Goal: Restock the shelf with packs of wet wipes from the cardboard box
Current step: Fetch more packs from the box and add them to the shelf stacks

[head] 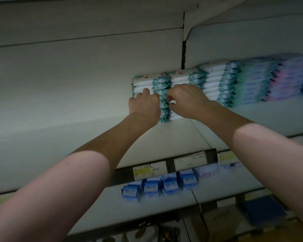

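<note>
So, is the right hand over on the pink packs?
No, the right hand is at the second teal-and-white stack from the left, while the pink packs sit further right.
</note>
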Motion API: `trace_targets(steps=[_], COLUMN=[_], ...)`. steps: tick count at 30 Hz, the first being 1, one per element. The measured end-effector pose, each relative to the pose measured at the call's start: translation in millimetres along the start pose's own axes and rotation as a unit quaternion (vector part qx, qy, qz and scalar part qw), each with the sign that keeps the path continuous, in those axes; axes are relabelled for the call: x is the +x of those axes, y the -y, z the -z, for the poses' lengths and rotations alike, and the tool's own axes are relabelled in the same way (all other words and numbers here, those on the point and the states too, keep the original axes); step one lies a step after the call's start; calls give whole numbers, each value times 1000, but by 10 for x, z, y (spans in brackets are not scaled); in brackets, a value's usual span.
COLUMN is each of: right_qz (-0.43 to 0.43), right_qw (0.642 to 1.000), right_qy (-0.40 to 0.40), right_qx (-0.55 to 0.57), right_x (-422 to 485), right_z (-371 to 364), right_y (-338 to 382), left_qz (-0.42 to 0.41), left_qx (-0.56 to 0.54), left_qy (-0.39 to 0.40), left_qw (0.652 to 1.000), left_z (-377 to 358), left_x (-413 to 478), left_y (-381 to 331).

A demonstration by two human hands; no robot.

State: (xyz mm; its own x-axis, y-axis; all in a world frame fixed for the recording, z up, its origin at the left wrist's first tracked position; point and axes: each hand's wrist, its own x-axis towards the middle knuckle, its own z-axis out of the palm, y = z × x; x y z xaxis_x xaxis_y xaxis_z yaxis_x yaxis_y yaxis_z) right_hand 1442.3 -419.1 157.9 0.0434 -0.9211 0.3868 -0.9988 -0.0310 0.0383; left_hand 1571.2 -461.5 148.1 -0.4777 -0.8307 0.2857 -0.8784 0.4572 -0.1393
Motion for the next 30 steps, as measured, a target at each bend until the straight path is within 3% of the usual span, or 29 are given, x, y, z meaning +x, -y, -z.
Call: trace_targets(steps=[6, 10, 15, 23, 30], right_qz=[-101, -203, -314, -471, -617], right_qw=[992, 968, 938, 859, 755], right_qy=[72, 145, 144, 199, 223], right_qx=[-19, -22, -39, -12, 18], right_x=[-693, -1207, -2071, -3617, -5236], right_z=[123, 104, 47, 328, 530], right_y=[-12, 153, 521, 965, 1230], left_qz=[-109, -209, -299, -455, -606], left_qx=[-46, -68, -87, -86, -75], left_qy=[56, 81, 123, 118, 130], left_qw=[991, 972, 942, 878, 781], left_z=[33, -13, -79, -69, -10], left_x=[-382, -712, -1284, -2453, -3835], left_y=[-339, -493, -739, -1535, -2364])
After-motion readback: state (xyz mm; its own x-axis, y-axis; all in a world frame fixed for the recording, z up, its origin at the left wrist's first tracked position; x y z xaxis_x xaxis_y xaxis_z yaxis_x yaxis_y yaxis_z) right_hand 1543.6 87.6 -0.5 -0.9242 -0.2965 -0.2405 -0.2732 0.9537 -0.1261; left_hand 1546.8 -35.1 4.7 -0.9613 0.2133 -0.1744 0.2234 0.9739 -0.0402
